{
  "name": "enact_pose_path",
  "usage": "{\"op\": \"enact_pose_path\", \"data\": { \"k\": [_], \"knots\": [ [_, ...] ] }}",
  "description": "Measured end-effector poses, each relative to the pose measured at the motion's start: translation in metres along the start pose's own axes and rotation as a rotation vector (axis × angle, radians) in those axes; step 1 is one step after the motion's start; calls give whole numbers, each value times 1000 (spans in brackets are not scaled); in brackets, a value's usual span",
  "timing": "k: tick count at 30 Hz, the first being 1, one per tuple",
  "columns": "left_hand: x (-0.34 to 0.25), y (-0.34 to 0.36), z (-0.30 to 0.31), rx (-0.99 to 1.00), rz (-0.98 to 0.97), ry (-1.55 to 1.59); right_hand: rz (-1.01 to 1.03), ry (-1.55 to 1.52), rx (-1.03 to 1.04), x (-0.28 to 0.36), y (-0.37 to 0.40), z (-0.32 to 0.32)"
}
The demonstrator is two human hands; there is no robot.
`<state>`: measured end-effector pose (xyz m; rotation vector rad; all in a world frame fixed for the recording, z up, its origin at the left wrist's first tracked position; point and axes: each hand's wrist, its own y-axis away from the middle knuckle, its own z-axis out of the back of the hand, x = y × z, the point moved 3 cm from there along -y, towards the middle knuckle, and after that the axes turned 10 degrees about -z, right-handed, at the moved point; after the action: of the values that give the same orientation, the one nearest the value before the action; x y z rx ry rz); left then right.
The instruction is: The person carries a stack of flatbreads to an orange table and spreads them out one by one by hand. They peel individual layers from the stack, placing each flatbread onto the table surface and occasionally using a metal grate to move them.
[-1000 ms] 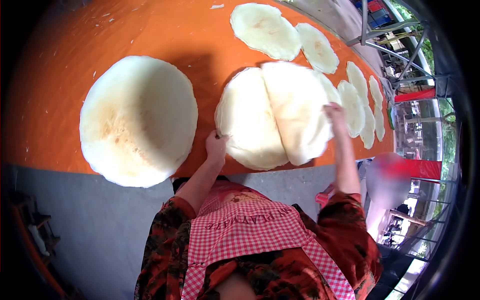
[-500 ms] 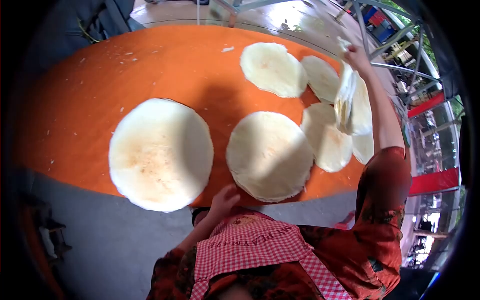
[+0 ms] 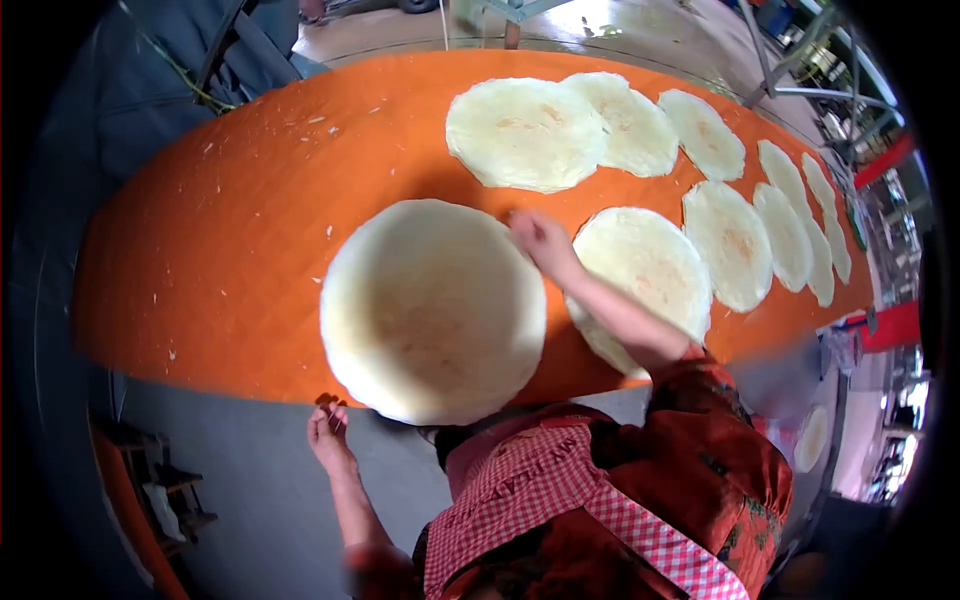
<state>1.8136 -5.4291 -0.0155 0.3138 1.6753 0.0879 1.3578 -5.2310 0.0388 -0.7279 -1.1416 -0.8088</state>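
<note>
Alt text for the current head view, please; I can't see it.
A person's right hand is at the upper right edge of a large round flatbread, their left hand near its lower left. Smaller flatbreads lie spread over the right side of the orange table.

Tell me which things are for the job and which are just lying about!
Looks part of the job:
- big pale round, between left hand and right hand
- smaller rounds, spread out
- orange tabletop under them

Probably just about:
- little pale scraps
- dark sheeting
- metal poles
</note>
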Motion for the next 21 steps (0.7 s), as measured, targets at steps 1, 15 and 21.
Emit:
{"op": "enact_pose_path", "data": {
  "k": [1, 15, 21],
  "knots": [
    [0, -22, -9, 64, 18, 33, -215, 96, 6, -36, 37, 5],
    [29, -136, -53, 588, 581, -99, -1030, -358, -398, -14, 220, -67],
    [-8, -158, -64, 630, 618, -9, -826, -240, -549, -5, 208, -114]
  ]
}}
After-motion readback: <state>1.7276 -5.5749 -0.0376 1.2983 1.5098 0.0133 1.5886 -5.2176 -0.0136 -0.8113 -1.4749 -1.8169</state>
